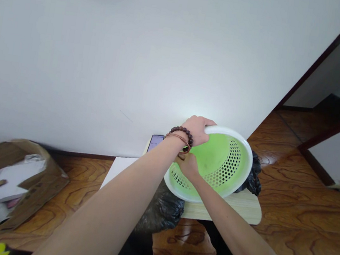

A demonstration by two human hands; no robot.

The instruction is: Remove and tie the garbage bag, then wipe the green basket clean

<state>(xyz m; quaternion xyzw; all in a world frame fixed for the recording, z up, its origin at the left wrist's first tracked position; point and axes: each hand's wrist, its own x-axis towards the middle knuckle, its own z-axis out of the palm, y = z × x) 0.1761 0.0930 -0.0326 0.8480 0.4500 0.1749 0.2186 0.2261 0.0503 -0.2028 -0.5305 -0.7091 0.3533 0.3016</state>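
Note:
A green plastic basket (pixel 213 148) with a white rim and perforated sides lies tilted, its open mouth facing me. My left hand (pixel 196 129), with a beaded bracelet and a brown band at the wrist, grips the rim at the upper left, thumb on the inner side. My right hand (pixel 187 166) is closed at the basket's left inner side, just below the left wrist, which partly covers its fingers; what they hold is hidden. Crumpled black plastic bag (pixel 163 209) shows below the basket, with more black plastic (pixel 251 177) at its right.
Beneath the basket is a small pale wooden table (pixel 241 207) against a white wall (pixel 120 53). A phone (pixel 155 141) stands by the wall, left of the basket. On the wood-patterned floor at left sits an open cardboard box (pixel 38 185) with papers inside. A doorway (pixel 306 104) is at right.

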